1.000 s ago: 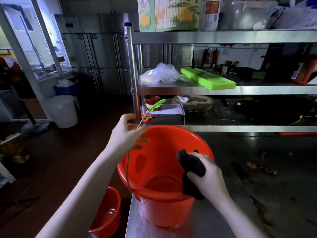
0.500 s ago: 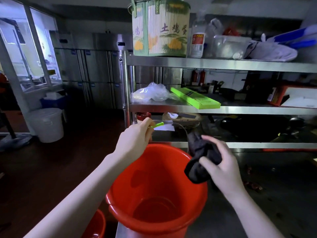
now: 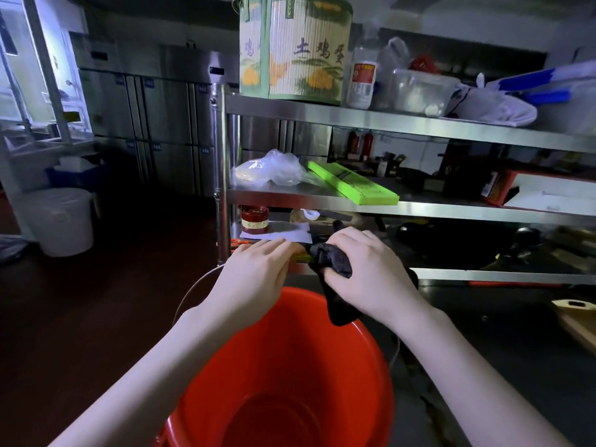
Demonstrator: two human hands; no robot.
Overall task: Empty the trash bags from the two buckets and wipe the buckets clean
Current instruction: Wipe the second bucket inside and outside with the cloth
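Bucket (image 3: 283, 375) stands on the steel surface (image 3: 503, 350) at its left edge, empty, no trash bag in it. A second earlier the right hand (image 3: 371, 272) was rubbing the black cloth (image 3: 332, 262) on the rim; now both hands have lifted above the bucket. The left hand (image 3: 254, 275) has raised the wire handle (image 3: 190, 295) and its grip is closed on the green sleeve (image 3: 301, 257). The right hand's grip is wrapped round the cloth, which is pressed against that sleeve, its tail hanging over the rim. It seems the wiping has moved from the rim to the handle, so this bucket looks nearly done. The second bucket, visible on the floor a second ago, is out of view now.
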